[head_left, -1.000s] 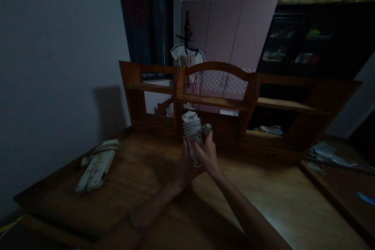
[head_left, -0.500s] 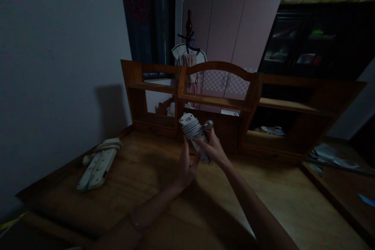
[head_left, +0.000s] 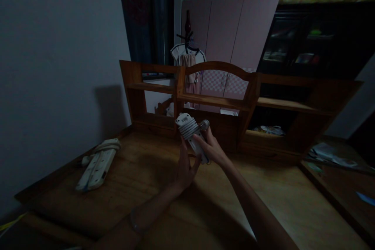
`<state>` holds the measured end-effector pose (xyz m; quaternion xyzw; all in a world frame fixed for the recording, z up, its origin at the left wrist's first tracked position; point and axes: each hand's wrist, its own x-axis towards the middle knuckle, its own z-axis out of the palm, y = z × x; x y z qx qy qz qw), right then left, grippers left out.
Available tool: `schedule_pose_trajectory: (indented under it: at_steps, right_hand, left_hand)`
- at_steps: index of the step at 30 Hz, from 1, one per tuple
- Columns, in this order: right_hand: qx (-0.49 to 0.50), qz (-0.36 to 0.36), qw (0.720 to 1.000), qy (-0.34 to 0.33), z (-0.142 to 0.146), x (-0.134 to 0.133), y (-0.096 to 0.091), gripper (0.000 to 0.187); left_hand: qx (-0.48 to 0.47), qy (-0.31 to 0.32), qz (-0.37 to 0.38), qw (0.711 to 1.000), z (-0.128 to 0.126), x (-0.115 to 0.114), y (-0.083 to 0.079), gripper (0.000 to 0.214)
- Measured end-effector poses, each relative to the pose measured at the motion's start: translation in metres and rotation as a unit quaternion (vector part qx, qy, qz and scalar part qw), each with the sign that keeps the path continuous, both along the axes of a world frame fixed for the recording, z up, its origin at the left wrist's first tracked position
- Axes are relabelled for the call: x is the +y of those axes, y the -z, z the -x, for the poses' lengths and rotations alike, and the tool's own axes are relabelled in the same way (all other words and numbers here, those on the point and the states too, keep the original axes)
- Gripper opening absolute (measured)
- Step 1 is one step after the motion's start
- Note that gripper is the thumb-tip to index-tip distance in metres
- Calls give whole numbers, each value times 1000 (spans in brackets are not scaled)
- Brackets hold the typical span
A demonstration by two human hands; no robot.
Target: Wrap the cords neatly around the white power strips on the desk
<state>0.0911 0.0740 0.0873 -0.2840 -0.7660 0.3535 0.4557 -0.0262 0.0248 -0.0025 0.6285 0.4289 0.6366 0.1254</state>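
Observation:
Above the wooden desk, a white power strip point(head_left: 184, 118) is held tilted, its cord point(head_left: 188, 127) wound in several turns round the upper part. My left hand point(head_left: 185, 168) grips the strip's lower end from the left and below, fingers closed on it. From the right, my right hand point(head_left: 213, 146) is closed on the strip too, with its fingers over the body just under the cord turns. The plug point(head_left: 204, 125) sticks out beside the windings, right by my right fingertips; whether they pinch it I cannot tell.
A second power strip point(head_left: 98, 164) with its cord wrapped round it lies on the desk point(head_left: 140, 164) at left, near the wall. A wooden shelf unit point(head_left: 216, 102) runs along the desk's back. Papers point(head_left: 331, 154) lie at the right.
The power strip and both hands have shifted very slightly to the left in view. The grip on the strip looks the same.

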Motion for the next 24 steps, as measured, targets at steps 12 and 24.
schedule_pose_trajectory:
  at_steps: [12,24]
  right_hand:
    - [38,41,998,34,4,6,8,58]
    - [67,86,993,-49,1,11,4,46]
  left_hand:
    - [5,5,16,1000,-5,-3,-2,87]
    - [-11,20,5,1000,-5,1,0,98]
